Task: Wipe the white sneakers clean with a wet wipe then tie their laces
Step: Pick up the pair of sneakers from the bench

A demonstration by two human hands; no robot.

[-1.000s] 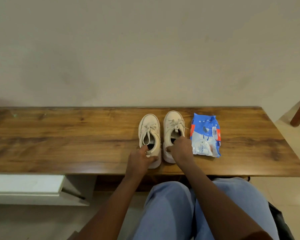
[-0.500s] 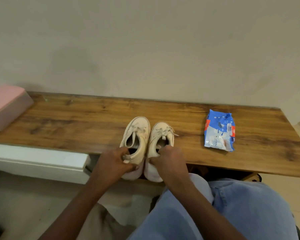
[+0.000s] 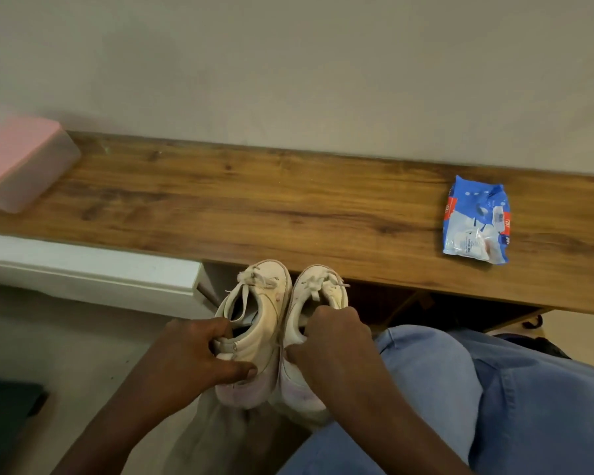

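Two white sneakers hang side by side in front of the wooden bench (image 3: 288, 207), off its top and toes pointing away from me. My left hand (image 3: 189, 358) grips the heel of the left sneaker (image 3: 264, 313), thumb across its side. My right hand (image 3: 333, 341) grips the heel rim of the right sneaker (image 3: 318, 296), fingers curled into the opening. The laces on both lie loose over the tongues. A blue and white wet wipe pack (image 3: 475, 224) lies flat on the bench at the right, well away from both hands.
A pink-lidded box (image 3: 21, 162) stands on the bench's far left end against the wall. A white unit (image 3: 90, 269) runs below the bench's left half. My legs in blue jeans (image 3: 460, 389) fill the lower right. A dark object (image 3: 4, 416) lies on the floor at lower left.
Both hands have lifted the sneakers off the bench top and drawn them toward me, past its front edge. The view has swung left, bringing the pink box into sight.
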